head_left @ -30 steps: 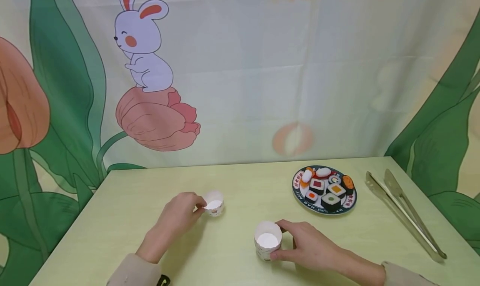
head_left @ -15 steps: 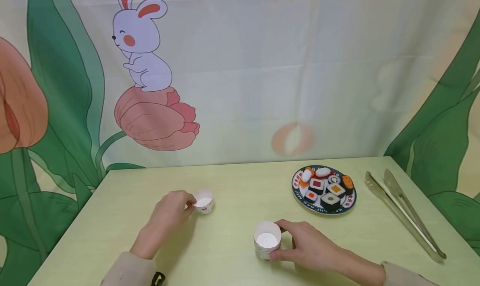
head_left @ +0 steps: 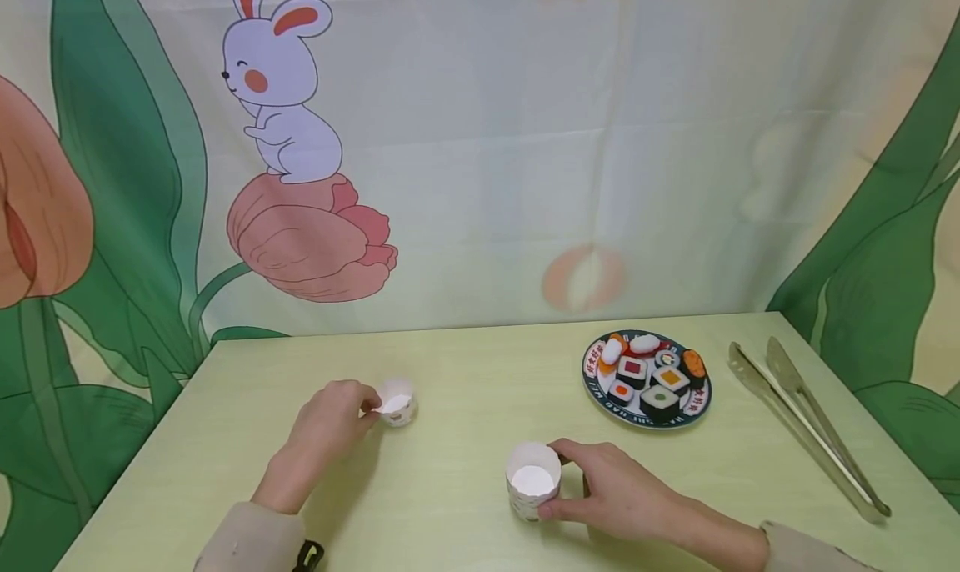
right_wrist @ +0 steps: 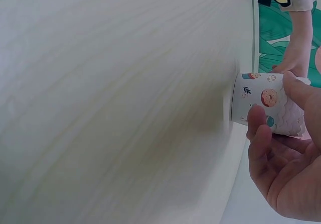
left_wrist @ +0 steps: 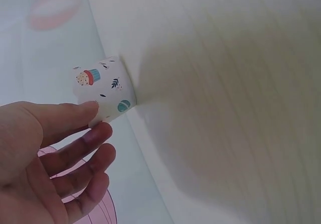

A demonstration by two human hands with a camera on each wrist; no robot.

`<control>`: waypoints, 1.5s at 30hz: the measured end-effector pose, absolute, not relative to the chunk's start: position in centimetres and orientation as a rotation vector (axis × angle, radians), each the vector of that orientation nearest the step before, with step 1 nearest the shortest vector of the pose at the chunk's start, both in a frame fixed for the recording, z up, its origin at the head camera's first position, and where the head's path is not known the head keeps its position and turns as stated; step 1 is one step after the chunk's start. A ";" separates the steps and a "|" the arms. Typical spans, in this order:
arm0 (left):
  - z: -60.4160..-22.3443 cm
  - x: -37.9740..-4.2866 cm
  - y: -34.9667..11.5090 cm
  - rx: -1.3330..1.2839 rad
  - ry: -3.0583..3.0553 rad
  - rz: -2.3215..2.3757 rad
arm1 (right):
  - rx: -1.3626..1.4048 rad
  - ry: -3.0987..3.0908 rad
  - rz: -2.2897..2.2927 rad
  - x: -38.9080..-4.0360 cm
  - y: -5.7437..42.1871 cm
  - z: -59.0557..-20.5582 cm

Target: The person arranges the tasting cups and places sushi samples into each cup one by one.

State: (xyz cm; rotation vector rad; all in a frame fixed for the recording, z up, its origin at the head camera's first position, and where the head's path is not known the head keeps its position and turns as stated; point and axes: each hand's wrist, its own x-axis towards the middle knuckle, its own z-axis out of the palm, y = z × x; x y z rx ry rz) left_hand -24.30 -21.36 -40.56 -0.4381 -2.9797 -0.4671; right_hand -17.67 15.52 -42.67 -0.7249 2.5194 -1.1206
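Observation:
Two small white paper baking cups stand upright on the table. My left hand [head_left: 326,426] pinches the rim of the left baking cup [head_left: 397,412] between thumb and fingers. In the left wrist view that baking cup [left_wrist: 108,86] carries a printed cupcake and leaves, and its base is right at the tabletop. Nearer the front, my right hand [head_left: 626,493] holds the right baking cup [head_left: 528,505] from its right side, thumb in front and fingers behind. The right wrist view shows a printed doughnut on this baking cup [right_wrist: 256,98]. Seen from above, both cups have plain white insides.
A round plate [head_left: 592,388] of toy-like sushi pieces sits at the back right of the pale table [head_left: 465,372]. Metal tongs [head_left: 810,439] lie farther right, their arms spread. Behind the table hangs a cloth [head_left: 480,138] printed with a rabbit and tulips.
The left hand has moved the left baking cup leftward across the table, away from the other one. The right hand and its cup have stayed in place.

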 end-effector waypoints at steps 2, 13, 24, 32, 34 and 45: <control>-40.6 -24.3 -21.5 -0.425 -2.985 -0.457 | -0.730 2.525 -1.119 -17.7 15.5 -42.7; -40.7 -24.4 -21.9 -0.376 -2.982 -0.418 | -0.746 2.540 -1.105 -17.7 15.5 -42.8; -40.3 -24.0 -21.7 -0.384 -2.908 -0.362 | -0.746 2.528 -1.118 -17.6 15.5 -42.8; -39.6 -23.4 -20.5 -0.462 -2.848 -0.355 | -0.738 2.535 -1.119 -17.6 15.4 -42.8; -39.4 -23.3 -20.1 -0.471 -2.836 -0.359 | -0.735 2.535 -1.119 -17.6 15.4 -42.7; -39.4 -22.7 -18.6 -0.600 -2.748 -0.395 | -0.727 2.560 -1.097 -17.7 15.6 -42.6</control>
